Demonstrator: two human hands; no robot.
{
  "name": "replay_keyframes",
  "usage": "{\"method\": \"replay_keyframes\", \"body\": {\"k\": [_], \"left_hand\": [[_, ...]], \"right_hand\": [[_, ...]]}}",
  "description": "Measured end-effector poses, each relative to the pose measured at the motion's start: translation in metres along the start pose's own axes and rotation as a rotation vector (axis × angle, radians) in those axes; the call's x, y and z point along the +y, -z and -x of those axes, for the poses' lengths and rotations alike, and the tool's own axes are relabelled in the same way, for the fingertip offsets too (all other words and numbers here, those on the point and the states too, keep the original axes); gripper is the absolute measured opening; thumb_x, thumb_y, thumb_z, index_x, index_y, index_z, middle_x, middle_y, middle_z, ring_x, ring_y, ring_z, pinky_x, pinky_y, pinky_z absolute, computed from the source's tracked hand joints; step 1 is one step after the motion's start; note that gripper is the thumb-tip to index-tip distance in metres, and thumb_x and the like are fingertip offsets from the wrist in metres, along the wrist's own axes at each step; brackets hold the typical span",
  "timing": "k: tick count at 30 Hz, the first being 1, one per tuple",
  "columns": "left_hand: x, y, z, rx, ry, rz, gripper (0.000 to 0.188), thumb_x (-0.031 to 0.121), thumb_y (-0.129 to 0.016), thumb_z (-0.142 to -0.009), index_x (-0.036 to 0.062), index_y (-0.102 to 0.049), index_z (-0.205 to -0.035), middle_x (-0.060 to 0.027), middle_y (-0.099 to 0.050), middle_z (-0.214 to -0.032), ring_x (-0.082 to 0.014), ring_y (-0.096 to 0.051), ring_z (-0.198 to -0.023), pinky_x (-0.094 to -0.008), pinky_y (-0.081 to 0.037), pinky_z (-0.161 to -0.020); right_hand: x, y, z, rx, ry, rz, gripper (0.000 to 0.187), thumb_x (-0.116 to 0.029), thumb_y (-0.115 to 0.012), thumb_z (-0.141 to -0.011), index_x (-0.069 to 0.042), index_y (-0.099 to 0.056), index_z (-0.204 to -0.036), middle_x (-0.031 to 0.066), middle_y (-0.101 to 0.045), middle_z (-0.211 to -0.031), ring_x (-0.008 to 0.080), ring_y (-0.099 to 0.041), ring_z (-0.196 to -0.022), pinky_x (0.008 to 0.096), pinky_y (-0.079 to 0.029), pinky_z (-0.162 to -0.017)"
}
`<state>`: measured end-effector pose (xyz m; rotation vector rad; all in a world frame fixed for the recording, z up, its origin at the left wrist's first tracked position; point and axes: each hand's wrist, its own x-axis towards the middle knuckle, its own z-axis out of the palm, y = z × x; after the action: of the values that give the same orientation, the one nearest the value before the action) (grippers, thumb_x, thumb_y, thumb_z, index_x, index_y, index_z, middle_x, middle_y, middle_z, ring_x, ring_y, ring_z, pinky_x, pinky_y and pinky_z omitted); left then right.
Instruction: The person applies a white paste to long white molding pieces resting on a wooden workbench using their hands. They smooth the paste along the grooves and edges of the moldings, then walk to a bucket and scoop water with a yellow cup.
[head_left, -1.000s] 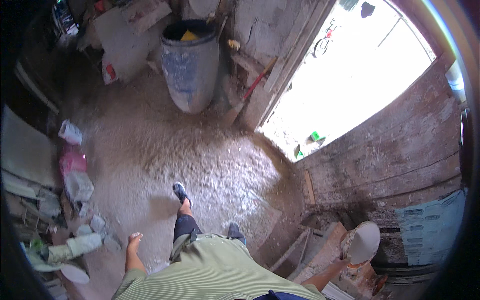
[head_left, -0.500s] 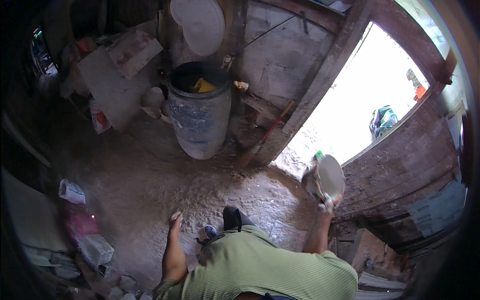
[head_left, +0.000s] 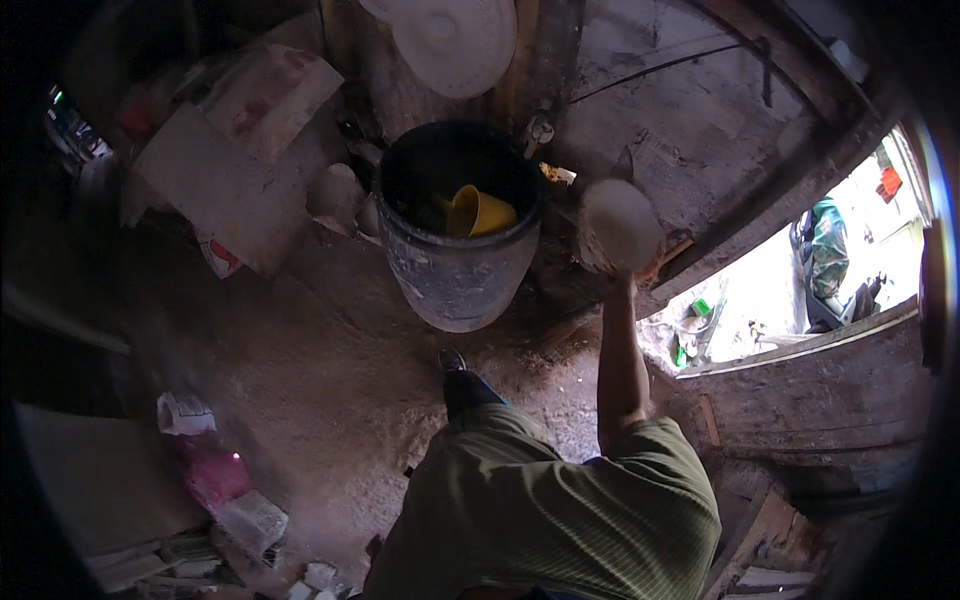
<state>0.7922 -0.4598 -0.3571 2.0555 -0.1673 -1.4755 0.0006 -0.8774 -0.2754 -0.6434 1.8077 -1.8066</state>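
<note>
My raised right hand [head_left: 617, 277] is closed on a round container with a pale, whitish face or inside [head_left: 622, 225]; its exact kind is unclear. The container is held out to the right of a large, dusty blue barrel [head_left: 455, 285], apart from its rim. Inside the open barrel, near the front rim, lies a yellow plastic jug or scoop [head_left: 487, 212]; the rest of the inside is dark. My left hand cannot be seen.
A bright doorway [head_left: 745, 310] opens at the right, with a low plank wall [head_left: 800, 400] below it. Dusty boards or cardboard [head_left: 215, 185] lean at the far left. A pink and white sack [head_left: 212, 465] lies on the left of the rough dirt floor [head_left: 310, 400].
I have stepped forward, so the barrel looks nearer. My right hand has carried the round container from the doorway up toward the barrel's right side. My left hand has left the view.
</note>
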Motion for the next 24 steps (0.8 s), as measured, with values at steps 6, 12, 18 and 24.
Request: {"method": "replay_keyframes", "body": {"k": [6,12,18,24], "left_hand": [[0.097,-0.017,0.018,0.064,0.031,0.013,0.036,0.032,-0.064,-0.084,0.0093,-0.061,-0.113,-0.0047,-0.062,-0.104,-0.017,-0.061,-0.093,-0.0302,-0.046,-0.079],[0.217,-0.07,-0.066,-0.147,-0.228,0.14,0.034,0.03,-0.063,-0.085,0.0105,-0.06,-0.113,-0.0037,-0.062,-0.105,-0.0176,-0.061,-0.093,-0.031,-0.046,-0.078],[0.363,-0.084,-0.119,-0.12,-0.205,-0.24,0.028,0.028,-0.06,-0.089,0.0134,-0.062,-0.113,-0.0025,-0.066,-0.102,-0.0211,-0.062,-0.094,-0.0398,-0.047,-0.079],[0.444,-0.042,-0.216,-0.283,-0.099,-0.271,0.036,0.025,-0.062,-0.086,0.0144,-0.057,-0.12,-0.0044,-0.063,-0.109,-0.0198,-0.059,-0.099,-0.0391,-0.044,-0.082]], "right_hand": [[-0.014,-0.182,0.006,0.513,-0.622,-0.476,0.056,-0.03,-0.066,-0.082,-0.007,-0.044,-0.128,0.0179,-0.056,-0.116,0.0278,-0.059,-0.099,0.0352,-0.049,-0.078],[0.013,-0.178,-0.029,-0.095,-0.067,1.178,0.061,-0.032,-0.063,-0.084,0.0,-0.039,-0.129,0.0165,-0.053,-0.122,0.0277,-0.057,-0.105,0.0389,-0.048,-0.082],[0.003,-0.228,-0.017,0.388,-0.249,-0.813,0.05,-0.022,-0.056,-0.087,-0.001,-0.039,-0.129,0.0146,-0.052,-0.122,0.0297,-0.055,-0.108,0.0438,-0.049,-0.087],[0.004,-0.211,-0.022,0.559,-0.375,-0.632,0.048,-0.022,-0.049,-0.09,-0.002,-0.037,-0.132,0.015,-0.051,-0.121,0.032,-0.054,-0.109,0.0455,-0.05,-0.088]]}}
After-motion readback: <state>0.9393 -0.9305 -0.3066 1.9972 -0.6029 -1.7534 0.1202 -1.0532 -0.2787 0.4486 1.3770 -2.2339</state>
